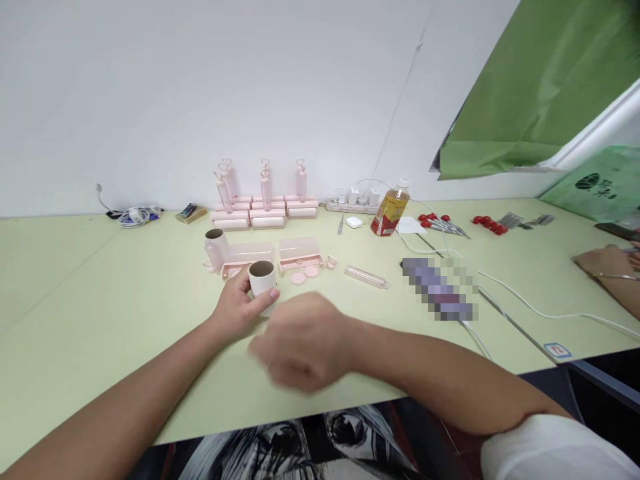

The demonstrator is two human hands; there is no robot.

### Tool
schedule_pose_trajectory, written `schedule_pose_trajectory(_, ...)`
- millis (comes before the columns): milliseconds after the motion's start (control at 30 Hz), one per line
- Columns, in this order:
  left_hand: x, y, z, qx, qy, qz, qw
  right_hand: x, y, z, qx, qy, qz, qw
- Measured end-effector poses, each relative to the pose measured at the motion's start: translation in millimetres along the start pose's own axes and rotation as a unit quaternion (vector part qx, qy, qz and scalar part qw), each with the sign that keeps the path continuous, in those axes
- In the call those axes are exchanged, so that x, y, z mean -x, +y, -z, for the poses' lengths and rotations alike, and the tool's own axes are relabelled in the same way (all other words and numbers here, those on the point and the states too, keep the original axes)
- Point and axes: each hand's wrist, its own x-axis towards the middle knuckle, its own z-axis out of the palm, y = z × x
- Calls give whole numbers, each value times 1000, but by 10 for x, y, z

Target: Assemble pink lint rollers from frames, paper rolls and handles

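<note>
My left hand (239, 308) is wrapped round a white paper roll with a brown cardboard core (262, 278), holding it upright on the pale green table (100, 300). My right hand (300, 343) hovers just in front of it, smeared by motion, so its fingers cannot be read. Just behind the roll lie pink plastic parts: a second roll on a pink holder (216, 248), clear pink covers (299, 252), two small pink discs (305, 275) and a clear pink tube (367, 277).
Several assembled pink rollers (264, 203) stand by the wall. Further right are a power strip (350, 202), a bottle of amber drink (389, 211), red-handled tools (443, 225) and white cables (525, 300). Another person's hand (613, 263) rests at the right edge.
</note>
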Motion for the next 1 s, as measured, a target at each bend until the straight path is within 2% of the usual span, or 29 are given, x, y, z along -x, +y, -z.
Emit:
schedule_pose_trajectory(33, -5, 7, -11, -1, 10, -1, 1000, 25, 144, 64, -1, 2, -17, 1000)
schedule_pose_trajectory(100, -18, 19, -31, -3, 20, 4, 1000, 87, 434, 146, 9, 4, -175, 984)
schedule_pose_trajectory(133, -24, 24, -40, -2, 18, 11, 1000, 122, 565, 161, 28, -23, -248, 968)
schedule_pose_trajectory(200, -32, 30, -51, 2, 6, 25, 1000, 193, 764, 142, 52, -90, -321, 941)
schedule_pose_trajectory(333, -28, 40, -55, 10, -17, 25, 999, 269, 895, 18, 41, -173, -359, 916)
schedule_pose_trajectory(533, -13, 47, -49, 8, -46, 36, 998, 244, 851, -26, 41, -193, -353, 914)
schedule_pose_trajectory(600, -13, 49, -52, 10, -57, 32, 998, 243, 834, 3, 24, -153, -339, 928)
schedule_pose_trajectory(700, -13, 59, -61, 13, -84, 29, 996, 248, 789, 46, -84, -30, -307, 948)
schedule_pose_trajectory(833, -10, 79, -68, -1, -123, 47, 991, 251, 686, 42, -236, 87, -295, 922)
schedule_pose_trajectory(900, -5, 88, -70, -10, -144, 48, 988, 256, 635, 17, -249, 127, -287, 916)
schedule_pose_trajectory(1000, 5, 101, -71, -21, -171, 36, 984, 266, 594, -16, -200, 137, -231, 942)
